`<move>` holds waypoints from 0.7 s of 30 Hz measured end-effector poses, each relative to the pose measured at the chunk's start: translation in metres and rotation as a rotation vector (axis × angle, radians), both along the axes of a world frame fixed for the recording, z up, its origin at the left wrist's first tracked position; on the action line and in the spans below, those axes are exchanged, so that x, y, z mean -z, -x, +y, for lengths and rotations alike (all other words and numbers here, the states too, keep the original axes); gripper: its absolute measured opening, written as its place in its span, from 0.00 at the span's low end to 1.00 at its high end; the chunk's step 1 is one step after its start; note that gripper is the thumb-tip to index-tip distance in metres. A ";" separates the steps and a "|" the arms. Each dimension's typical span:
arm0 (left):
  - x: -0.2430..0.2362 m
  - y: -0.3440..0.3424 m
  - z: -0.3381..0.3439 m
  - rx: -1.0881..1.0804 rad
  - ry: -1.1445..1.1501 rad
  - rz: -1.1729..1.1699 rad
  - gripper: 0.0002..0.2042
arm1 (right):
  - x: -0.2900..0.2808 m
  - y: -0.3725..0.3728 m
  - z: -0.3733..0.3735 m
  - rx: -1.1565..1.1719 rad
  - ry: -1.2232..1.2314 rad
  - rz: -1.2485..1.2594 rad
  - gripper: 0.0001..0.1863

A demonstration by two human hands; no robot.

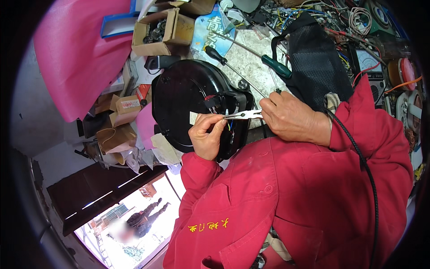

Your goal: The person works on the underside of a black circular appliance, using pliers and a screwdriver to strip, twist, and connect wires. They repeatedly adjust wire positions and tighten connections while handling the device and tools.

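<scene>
My right hand [293, 119] is wrapped round the handles of needle-nose pliers [244, 115], whose jaws point left. At the jaw tips, the fingers of my left hand [207, 138] are pinched together. What they pinch is too small to make out. Both hands are over the right part of a round black appliance housing [181, 96]. Thin coloured wires [230, 124] show beside the pliers, at an opening in the housing. Just beyond my right hand lie a black-handled screwdriver [216, 54] and a green-handled screwdriver [275, 66].
An open cardboard box [168, 33] of metal parts stands at the back. A black mesh bag [316, 58] lies at the right, near tangled wires [358, 20] and a radio [371, 80]. A black braided cable [365, 163] runs down my right sleeve. Beyond the doorway is a person [145, 217].
</scene>
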State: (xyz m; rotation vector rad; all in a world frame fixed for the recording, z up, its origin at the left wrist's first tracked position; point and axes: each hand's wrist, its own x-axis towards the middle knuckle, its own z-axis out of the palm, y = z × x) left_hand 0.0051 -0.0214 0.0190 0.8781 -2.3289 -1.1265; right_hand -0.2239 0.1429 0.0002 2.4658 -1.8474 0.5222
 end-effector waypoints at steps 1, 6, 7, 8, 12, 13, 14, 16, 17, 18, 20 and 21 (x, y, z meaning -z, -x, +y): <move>0.000 0.000 0.000 0.001 0.004 0.002 0.05 | 0.000 0.000 0.000 0.003 -0.004 -0.002 0.11; 0.000 0.001 0.001 -0.006 -0.010 0.002 0.05 | 0.002 0.000 0.001 0.023 0.009 -0.049 0.11; 0.000 0.001 0.000 -0.011 -0.026 -0.006 0.05 | 0.001 0.000 0.001 0.043 0.028 -0.044 0.10; -0.001 0.000 0.000 -0.015 -0.043 -0.013 0.04 | -0.001 0.001 0.000 0.064 0.046 -0.039 0.10; -0.001 0.001 -0.001 -0.007 0.018 -0.021 0.04 | -0.008 0.002 0.000 0.087 0.062 0.023 0.10; -0.002 0.002 0.000 0.000 0.042 -0.024 0.04 | -0.009 0.002 0.000 0.089 0.061 0.027 0.10; -0.004 0.002 0.000 0.006 0.067 -0.026 0.04 | -0.009 0.003 0.000 0.090 0.059 0.031 0.10; -0.008 0.005 0.002 0.032 0.141 -0.043 0.04 | -0.011 0.004 0.000 0.088 0.060 0.038 0.10; -0.010 0.005 0.003 0.045 0.177 -0.051 0.04 | -0.011 0.004 0.000 0.085 0.061 0.043 0.10; -0.010 0.007 0.004 0.056 0.204 -0.054 0.04 | -0.012 0.005 0.000 0.083 0.060 0.048 0.11; -0.012 0.009 0.005 0.078 0.257 -0.059 0.04 | -0.014 0.004 0.001 0.083 0.065 0.063 0.11; -0.013 0.011 0.005 0.084 0.266 -0.064 0.04 | -0.015 0.005 0.002 0.083 0.069 0.070 0.11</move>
